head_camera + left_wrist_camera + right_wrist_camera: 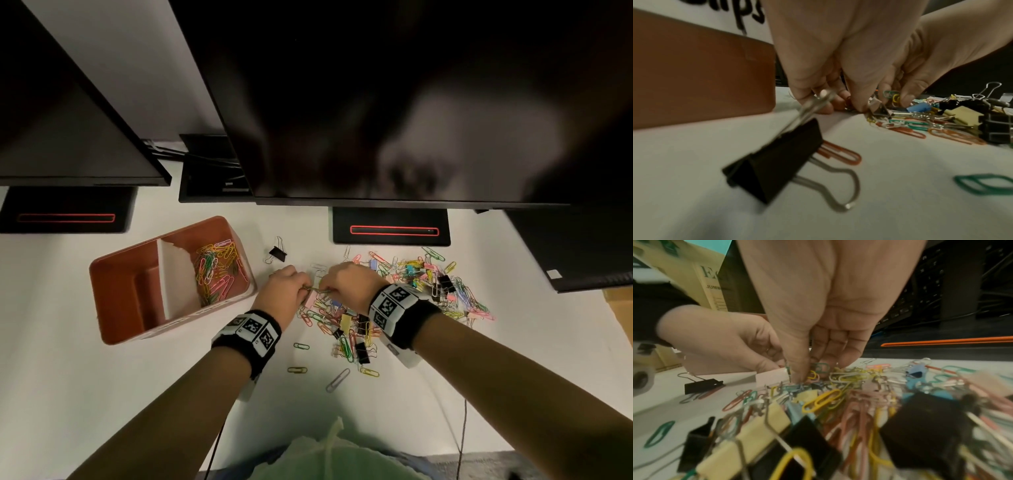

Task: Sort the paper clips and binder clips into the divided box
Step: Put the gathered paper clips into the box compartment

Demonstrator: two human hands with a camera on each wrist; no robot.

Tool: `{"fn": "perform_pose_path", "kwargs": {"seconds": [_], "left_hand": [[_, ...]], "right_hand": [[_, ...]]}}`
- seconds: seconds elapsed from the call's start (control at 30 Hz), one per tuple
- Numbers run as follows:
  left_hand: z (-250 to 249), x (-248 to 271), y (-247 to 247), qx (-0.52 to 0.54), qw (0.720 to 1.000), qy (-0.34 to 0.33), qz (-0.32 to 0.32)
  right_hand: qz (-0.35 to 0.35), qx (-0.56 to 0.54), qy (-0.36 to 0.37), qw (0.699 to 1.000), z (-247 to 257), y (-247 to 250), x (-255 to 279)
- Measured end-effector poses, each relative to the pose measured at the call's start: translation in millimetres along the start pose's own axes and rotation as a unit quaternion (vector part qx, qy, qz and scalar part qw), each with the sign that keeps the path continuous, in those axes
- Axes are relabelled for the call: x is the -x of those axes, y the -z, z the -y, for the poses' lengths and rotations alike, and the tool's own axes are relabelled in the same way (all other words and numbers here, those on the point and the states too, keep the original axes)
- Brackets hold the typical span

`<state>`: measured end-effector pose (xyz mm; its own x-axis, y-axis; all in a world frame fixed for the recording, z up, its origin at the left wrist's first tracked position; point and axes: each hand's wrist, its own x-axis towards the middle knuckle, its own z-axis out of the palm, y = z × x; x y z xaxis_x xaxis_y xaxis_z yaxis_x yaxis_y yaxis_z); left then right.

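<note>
Close up, a matte black binder clip [774,164] with looped wire handles lay on the white table [102,394]. Both grips pinched: left hand [282,291] and right hand [349,284] held a thin paper clip [317,290] between them over the tangled pile [404,301]. Left-side divided box [113,301] held paper clips in its right compartment.

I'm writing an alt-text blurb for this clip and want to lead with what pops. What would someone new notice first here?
First, the bright pile of clips spread over the white desk, with the right hand and left hand meeting at its left edge, fingers pinching small clips. To their left sits the orange divided box: coloured paper clips fill its right compartment. Large dark monitors loom overhead.
</note>
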<state>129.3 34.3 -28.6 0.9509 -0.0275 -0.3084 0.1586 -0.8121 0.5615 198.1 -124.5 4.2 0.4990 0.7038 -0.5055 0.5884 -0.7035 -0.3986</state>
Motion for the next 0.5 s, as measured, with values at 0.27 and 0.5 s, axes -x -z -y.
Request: {"fn": "perform_pose_path", "kwargs": {"seconds": [0.27, 0.5], "left_hand": [[-1, 3, 3, -0.029, 0.999, 0.013, 0.008], [2, 14, 2, 0.002, 1.000, 0.016, -0.009]], "right_hand": [[0.023, 0.048, 0.016, 0.998, 0, -3, -7], [0.000, 0.112, 0.049, 0.992, 0, -11, -5]]}}
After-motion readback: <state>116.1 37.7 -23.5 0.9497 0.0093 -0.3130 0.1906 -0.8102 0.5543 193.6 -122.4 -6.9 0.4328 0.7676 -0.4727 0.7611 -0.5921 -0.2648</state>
